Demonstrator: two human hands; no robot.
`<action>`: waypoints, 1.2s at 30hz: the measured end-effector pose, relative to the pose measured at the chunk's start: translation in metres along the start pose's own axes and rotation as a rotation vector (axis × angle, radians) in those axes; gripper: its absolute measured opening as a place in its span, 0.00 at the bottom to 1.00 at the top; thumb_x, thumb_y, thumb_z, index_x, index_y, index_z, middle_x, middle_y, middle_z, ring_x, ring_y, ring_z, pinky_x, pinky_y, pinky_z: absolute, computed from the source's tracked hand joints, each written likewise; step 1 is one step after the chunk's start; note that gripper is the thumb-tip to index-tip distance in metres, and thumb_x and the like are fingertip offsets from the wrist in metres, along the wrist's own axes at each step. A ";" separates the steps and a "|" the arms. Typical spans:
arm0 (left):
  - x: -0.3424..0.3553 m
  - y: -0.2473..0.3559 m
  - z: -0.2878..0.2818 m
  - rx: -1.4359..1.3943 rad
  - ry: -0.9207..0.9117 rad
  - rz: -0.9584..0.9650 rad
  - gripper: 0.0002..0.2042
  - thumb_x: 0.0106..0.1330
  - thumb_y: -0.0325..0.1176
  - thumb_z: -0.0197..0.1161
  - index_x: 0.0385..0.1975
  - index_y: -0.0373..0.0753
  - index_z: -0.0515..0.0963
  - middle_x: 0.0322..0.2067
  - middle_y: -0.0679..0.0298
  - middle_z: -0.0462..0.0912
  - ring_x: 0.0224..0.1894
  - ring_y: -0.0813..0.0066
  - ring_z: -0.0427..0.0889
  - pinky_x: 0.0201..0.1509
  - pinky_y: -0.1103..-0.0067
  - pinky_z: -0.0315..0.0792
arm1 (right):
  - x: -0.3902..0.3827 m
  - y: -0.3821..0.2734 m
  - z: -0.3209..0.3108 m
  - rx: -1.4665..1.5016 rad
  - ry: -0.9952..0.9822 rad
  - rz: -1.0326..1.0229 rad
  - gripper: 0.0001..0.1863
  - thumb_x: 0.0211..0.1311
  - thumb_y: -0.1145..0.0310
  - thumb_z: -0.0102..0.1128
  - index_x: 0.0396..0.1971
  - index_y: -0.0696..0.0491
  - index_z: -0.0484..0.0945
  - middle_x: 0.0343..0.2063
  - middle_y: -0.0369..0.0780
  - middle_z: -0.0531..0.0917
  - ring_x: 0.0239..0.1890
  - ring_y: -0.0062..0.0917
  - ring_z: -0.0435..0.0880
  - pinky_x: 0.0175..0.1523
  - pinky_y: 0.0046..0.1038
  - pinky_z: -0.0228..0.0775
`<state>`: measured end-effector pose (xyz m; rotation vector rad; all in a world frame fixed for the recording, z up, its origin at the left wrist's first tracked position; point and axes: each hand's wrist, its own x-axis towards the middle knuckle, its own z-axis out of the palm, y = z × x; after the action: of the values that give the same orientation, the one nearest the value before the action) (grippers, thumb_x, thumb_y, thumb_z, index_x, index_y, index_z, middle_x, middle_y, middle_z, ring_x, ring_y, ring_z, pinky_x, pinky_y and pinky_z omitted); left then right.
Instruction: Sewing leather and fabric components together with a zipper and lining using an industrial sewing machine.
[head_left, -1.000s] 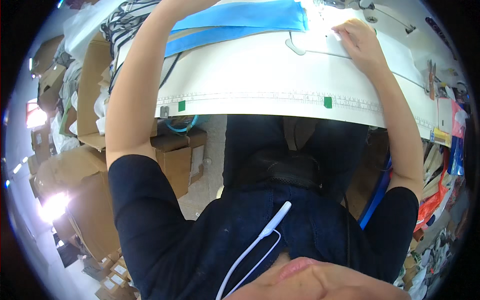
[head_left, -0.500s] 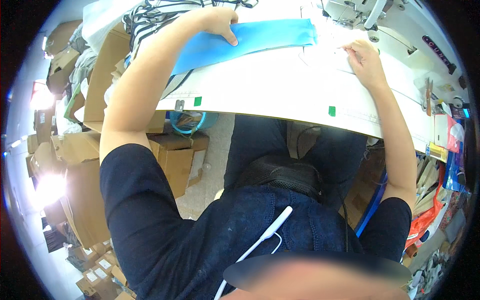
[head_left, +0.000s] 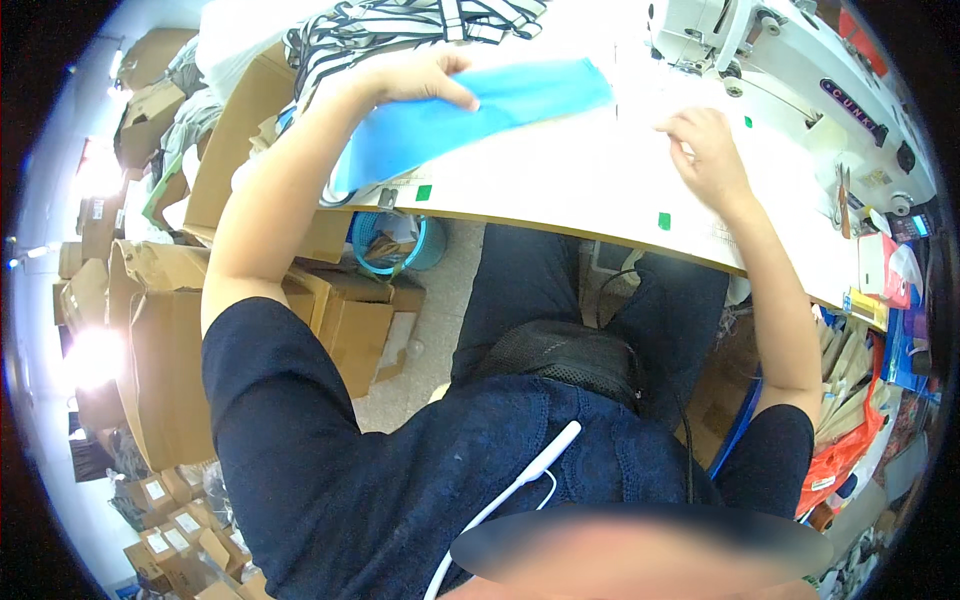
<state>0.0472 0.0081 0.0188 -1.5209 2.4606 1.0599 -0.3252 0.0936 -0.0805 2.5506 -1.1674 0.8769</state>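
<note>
A long blue fabric piece (head_left: 500, 100) lies slantwise over the white sewing table (head_left: 560, 170), its left end hanging near the front edge. My left hand (head_left: 430, 80) grips it at the far edge, thumb on top; the other fingers are partly hidden. To the right, my right hand (head_left: 705, 150) is raised over the table, apart from the fabric. Its fingers are bent with a gap to the thumb, and I see nothing between them. Beyond it stands a white sewing machine (head_left: 800, 80), its needle area washed out by glare.
Black-and-white striped straps (head_left: 400, 35) are heaped at the back left. Scissors (head_left: 843, 200) lie at the right by a pink-and-white box (head_left: 880, 268). A blue basket (head_left: 428, 245) stands below the table edge, beside cardboard boxes (head_left: 165, 350).
The blue fabric has shifted left, away from the needle area, with my left hand holding it. My right hand has loosened from a pinch. The view has tilted a little.
</note>
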 end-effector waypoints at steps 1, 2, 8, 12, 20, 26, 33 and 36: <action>-0.004 0.004 -0.005 -0.161 0.022 0.080 0.26 0.54 0.43 0.71 0.53 0.39 0.77 0.44 0.61 0.82 0.46 0.72 0.80 0.56 0.75 0.72 | 0.003 -0.017 0.004 0.186 -0.100 0.087 0.13 0.56 0.74 0.59 0.42 0.51 0.80 0.39 0.39 0.81 0.48 0.36 0.78 0.56 0.40 0.66; -0.007 0.009 -0.010 -0.263 0.046 0.114 0.23 0.56 0.43 0.71 0.50 0.40 0.78 0.43 0.62 0.82 0.45 0.75 0.81 0.53 0.76 0.75 | 0.007 -0.036 0.005 0.372 -0.199 0.175 0.16 0.58 0.72 0.59 0.48 0.50 0.80 0.42 0.41 0.82 0.51 0.34 0.77 0.60 0.39 0.64; 0.014 0.075 -0.010 -0.961 0.441 0.224 0.14 0.68 0.33 0.58 0.47 0.30 0.77 0.41 0.53 0.84 0.39 0.63 0.84 0.44 0.73 0.79 | 0.070 -0.118 0.013 1.097 -0.059 0.461 0.43 0.51 0.54 0.72 0.65 0.56 0.65 0.61 0.52 0.72 0.65 0.41 0.68 0.68 0.41 0.60; 0.028 0.083 -0.005 -1.343 0.515 0.355 0.15 0.71 0.36 0.55 0.44 0.29 0.78 0.36 0.54 0.84 0.36 0.64 0.84 0.43 0.70 0.79 | 0.086 -0.101 0.022 1.354 -0.249 0.577 0.56 0.43 0.48 0.77 0.64 0.68 0.60 0.58 0.58 0.70 0.64 0.45 0.67 0.67 0.42 0.60; 0.038 -0.003 0.087 -1.378 1.148 -0.051 0.26 0.65 0.29 0.65 0.59 0.33 0.60 0.54 0.47 0.71 0.53 0.54 0.77 0.50 0.60 0.81 | 0.041 -0.030 -0.009 1.109 -0.539 0.687 0.43 0.44 0.63 0.67 0.65 0.49 0.64 0.43 0.46 0.80 0.45 0.33 0.78 0.46 0.37 0.74; 0.014 0.003 0.147 -1.542 0.796 -0.022 0.21 0.65 0.31 0.65 0.55 0.34 0.67 0.48 0.53 0.76 0.48 0.64 0.80 0.43 0.72 0.81 | 0.034 0.002 -0.036 0.184 -0.700 0.562 0.33 0.47 0.69 0.64 0.60 0.49 0.71 0.31 0.41 0.79 0.31 0.30 0.80 0.38 0.31 0.73; -0.035 0.070 0.113 -0.386 -0.110 0.273 0.15 0.63 0.43 0.67 0.43 0.41 0.79 0.36 0.69 0.81 0.35 0.84 0.77 0.38 0.83 0.72 | 0.039 0.001 -0.033 0.205 -0.737 0.540 0.26 0.50 0.73 0.67 0.54 0.49 0.77 0.41 0.49 0.83 0.44 0.38 0.82 0.49 0.36 0.75; 0.006 0.108 0.117 -0.175 0.253 0.635 0.19 0.60 0.47 0.69 0.44 0.41 0.78 0.41 0.66 0.81 0.46 0.71 0.78 0.53 0.70 0.70 | 0.025 0.020 -0.019 0.318 -0.527 0.421 0.26 0.48 0.73 0.68 0.52 0.50 0.78 0.38 0.48 0.83 0.42 0.38 0.82 0.50 0.34 0.75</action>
<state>-0.0769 0.1007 -0.0168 -0.9559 3.2212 1.2476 -0.3355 0.0725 -0.0518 2.9549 -1.9046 0.4938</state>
